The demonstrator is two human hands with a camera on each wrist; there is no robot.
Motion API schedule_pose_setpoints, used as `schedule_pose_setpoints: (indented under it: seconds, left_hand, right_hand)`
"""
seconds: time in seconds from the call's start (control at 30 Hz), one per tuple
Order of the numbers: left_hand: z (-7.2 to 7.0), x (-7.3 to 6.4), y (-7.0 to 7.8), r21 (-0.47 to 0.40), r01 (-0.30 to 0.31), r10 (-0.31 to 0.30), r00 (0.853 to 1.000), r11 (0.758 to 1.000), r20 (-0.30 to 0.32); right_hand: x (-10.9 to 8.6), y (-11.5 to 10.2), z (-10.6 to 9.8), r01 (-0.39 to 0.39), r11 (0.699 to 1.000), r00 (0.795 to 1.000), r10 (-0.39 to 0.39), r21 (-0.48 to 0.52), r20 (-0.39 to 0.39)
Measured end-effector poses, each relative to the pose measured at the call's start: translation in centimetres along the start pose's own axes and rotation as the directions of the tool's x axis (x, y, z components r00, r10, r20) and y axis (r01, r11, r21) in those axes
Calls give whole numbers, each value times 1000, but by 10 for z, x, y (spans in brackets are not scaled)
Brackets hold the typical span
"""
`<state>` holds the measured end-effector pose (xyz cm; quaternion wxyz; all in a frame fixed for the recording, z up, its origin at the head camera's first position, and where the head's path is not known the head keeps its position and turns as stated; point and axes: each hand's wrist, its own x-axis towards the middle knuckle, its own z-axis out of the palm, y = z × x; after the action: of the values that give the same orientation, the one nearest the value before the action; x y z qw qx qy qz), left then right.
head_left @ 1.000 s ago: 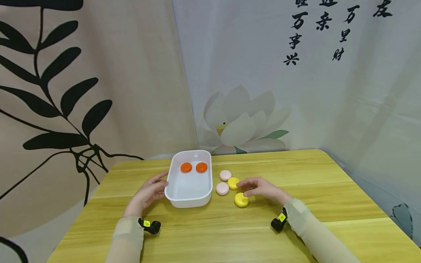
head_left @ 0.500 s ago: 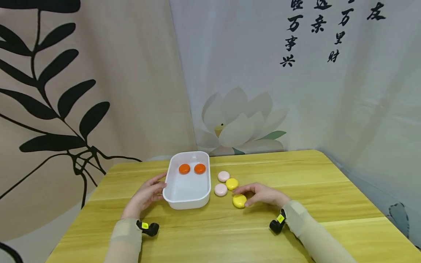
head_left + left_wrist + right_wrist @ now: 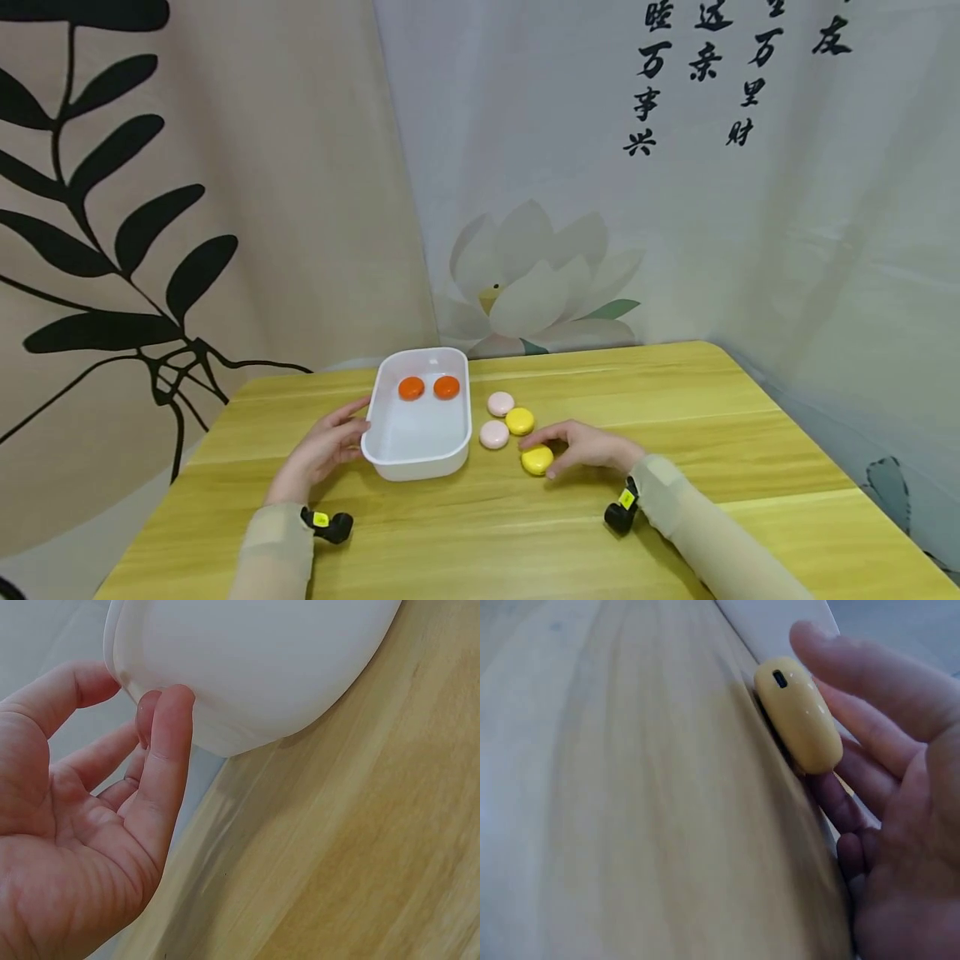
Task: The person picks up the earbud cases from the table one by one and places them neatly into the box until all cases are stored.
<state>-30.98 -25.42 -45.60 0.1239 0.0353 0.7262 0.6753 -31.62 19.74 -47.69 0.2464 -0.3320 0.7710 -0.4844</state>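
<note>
My right hand (image 3: 588, 444) curls its thumb and index finger around a glossy yellow round puck (image 3: 537, 460) on the wooden table. In the right wrist view this yellow puck (image 3: 799, 716) shows a small dark slot in its rounded side. Just beyond it lie a second yellow puck (image 3: 520, 421) and two pale pink pucks, one farther back (image 3: 501, 404) and one nearer (image 3: 494, 434). My left hand (image 3: 328, 446) rests its fingers against the left side of a white tray (image 3: 420, 433); in the left wrist view its fingertips touch the tray's outer wall (image 3: 247, 682).
Two orange pucks, one on the left (image 3: 411, 388) and one on the right (image 3: 446, 387), lie in the far half of the tray. The wooden table (image 3: 465, 542) ends at the back against a printed cloth (image 3: 540, 125). Each wrist wears a black camera.
My right hand has moved in around the near yellow puck, its thumb and index finger now on either side. The left hand stays at the tray. The whole head view has shifted slightly.
</note>
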Motion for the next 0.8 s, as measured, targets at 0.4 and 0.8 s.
schedule_pose_setpoints:
  seconds: [0.4,0.8]
  left_hand:
    - [-2,-1,-3,-18,4,-4,1000,1000,6]
    - [-3,-1,-2,-7,-6,7,1000,1000,11]
  right_hand:
    - [1,-2,9,-19,999,997,17,-34,-80]
    - [3,-2,10,-59,998,985,52,-36,-166]
